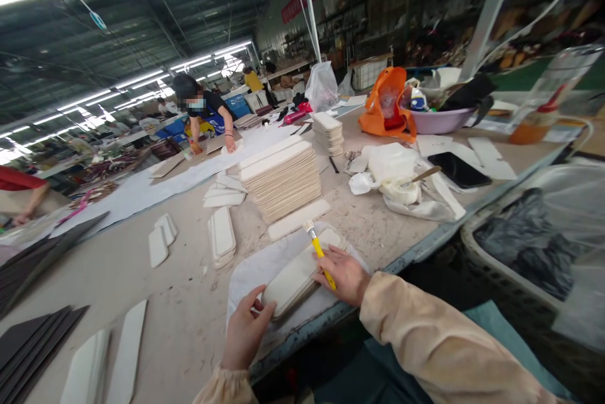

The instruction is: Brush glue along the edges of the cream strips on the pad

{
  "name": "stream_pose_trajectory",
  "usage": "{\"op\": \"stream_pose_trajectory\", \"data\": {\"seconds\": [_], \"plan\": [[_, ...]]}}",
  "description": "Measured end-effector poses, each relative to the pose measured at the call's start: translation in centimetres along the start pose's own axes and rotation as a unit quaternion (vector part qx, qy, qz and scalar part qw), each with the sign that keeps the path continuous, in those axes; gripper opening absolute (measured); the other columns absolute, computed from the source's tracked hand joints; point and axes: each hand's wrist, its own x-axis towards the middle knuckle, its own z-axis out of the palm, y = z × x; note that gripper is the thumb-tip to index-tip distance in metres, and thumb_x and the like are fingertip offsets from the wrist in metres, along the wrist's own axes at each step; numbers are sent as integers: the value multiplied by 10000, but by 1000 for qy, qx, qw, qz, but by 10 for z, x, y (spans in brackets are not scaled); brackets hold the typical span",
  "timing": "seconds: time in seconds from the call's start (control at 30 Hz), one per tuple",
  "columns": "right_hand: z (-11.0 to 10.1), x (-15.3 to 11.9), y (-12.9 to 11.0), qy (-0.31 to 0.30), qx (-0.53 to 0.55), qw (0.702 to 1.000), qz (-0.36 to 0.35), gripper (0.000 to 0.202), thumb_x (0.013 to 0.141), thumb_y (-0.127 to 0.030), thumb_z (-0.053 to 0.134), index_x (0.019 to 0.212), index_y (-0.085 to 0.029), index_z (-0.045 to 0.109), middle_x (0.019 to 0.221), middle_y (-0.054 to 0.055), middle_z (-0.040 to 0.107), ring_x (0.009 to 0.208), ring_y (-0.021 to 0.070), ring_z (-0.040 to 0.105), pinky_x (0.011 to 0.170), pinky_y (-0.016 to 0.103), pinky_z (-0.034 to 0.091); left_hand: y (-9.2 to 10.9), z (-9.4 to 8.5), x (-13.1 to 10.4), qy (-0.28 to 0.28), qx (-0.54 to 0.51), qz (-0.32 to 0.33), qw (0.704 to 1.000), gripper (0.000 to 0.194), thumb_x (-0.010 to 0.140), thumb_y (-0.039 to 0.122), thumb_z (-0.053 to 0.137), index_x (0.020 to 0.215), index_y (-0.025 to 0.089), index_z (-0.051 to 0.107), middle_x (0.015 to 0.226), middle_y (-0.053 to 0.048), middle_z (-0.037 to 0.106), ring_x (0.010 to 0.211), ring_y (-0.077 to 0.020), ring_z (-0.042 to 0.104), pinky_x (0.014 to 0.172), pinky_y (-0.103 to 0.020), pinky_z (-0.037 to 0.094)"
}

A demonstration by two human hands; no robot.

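Observation:
A long white rounded piece (293, 275) lies on top of similar pieces, over a pale sheet (241, 271) near the table's front edge. My left hand (249, 325) grips the near left end of the piece between thumb and fingers. My right hand (345, 275) rests at the piece's right side and holds a brush (319, 253) with a yellow handle, its bristles pointing up and away. Just beyond the sheet lies a single white piece (299, 219), in front of a tall stack (283, 183) of such pieces.
Smaller white stacks (222, 237) stand left of centre, dark sheets (35, 347) at the far left. On the right are a phone (458, 170), plastic wrap, an orange bag (387, 104), a purple basin (439, 120) and a bottle (534, 123). A person (205, 111) works across the table.

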Motion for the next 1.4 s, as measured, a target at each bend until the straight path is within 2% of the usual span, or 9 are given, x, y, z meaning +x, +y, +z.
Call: {"op": "stream_pose_trajectory", "data": {"seconds": [0.13,0.33,0.57,0.83,0.93,1.0,1.13,1.3,1.4], "plan": [[-5,0,17,36,-28,998,51,58,876,-295,536,887,-239,531,1001,66,680,1047,210,603,1005,438,410,1,0,2,2,13,7,1000,534,704,507,569,1124,180,608,735,15,579,585,-153,565,630,-294,452],[-8,4,37,154,-42,975,157,81,851,-285,555,894,-242,502,1076,88,656,1041,234,602,862,386,497,-1,0,4,-10,35,9,999,545,719,504,549,1148,169,589,759,9,571,615,-162,572,664,-309,452],[-4,10,42,117,-12,948,297,161,807,-335,590,897,-234,501,927,55,668,852,223,652,703,318,500,-2,-2,7,-20,66,17,997,568,733,498,527,1188,161,577,847,-25,581,665,-169,567,729,-338,455],[-3,10,43,160,76,939,294,184,759,-278,614,865,-254,466,1020,36,665,939,242,627,806,386,480,9,-5,5,-15,88,27,996,506,743,452,513,1145,156,593,870,-40,563,654,-165,561,733,-353,473],[-4,11,39,195,143,925,293,197,756,-281,616,854,-253,447,1000,15,667,851,214,635,790,379,482,9,-3,4,-3,80,44,996,492,742,425,516,1135,138,593,963,-80,568,704,-180,583,761,-378,491],[-7,14,33,236,202,906,287,224,756,-316,633,847,-247,441,937,10,662,739,179,619,729,346,489,8,-2,5,19,71,83,994,501,726,395,541,1147,129,586,1088,-120,560,890,-228,599,860,-411,478],[-23,22,16,307,351,850,244,321,719,-344,707,846,-242,430,866,-8,624,675,132,570,658,280,476,16,-1,8,42,50,146,987,583,716,376,589,1231,109,529,1267,-158,519,1218,-290,455,1057,-465,338],[-51,30,1,317,514,774,188,386,682,-278,762,836,-252,409,807,-57,587,646,90,529,609,221,439,56,4,10,-18,-13,154,988,656,739,366,605,1317,104,441,1324,-155,512,1214,-278,469,1038,-435,354],[-62,31,-1,315,548,752,189,397,669,-247,776,835,-249,416,797,-65,585,658,81,524,617,207,431,85,12,7,-69,-46,175,981,504,771,318,573,1245,155,519,1203,-99,615,1086,-246,559,961,-377,409]]}}
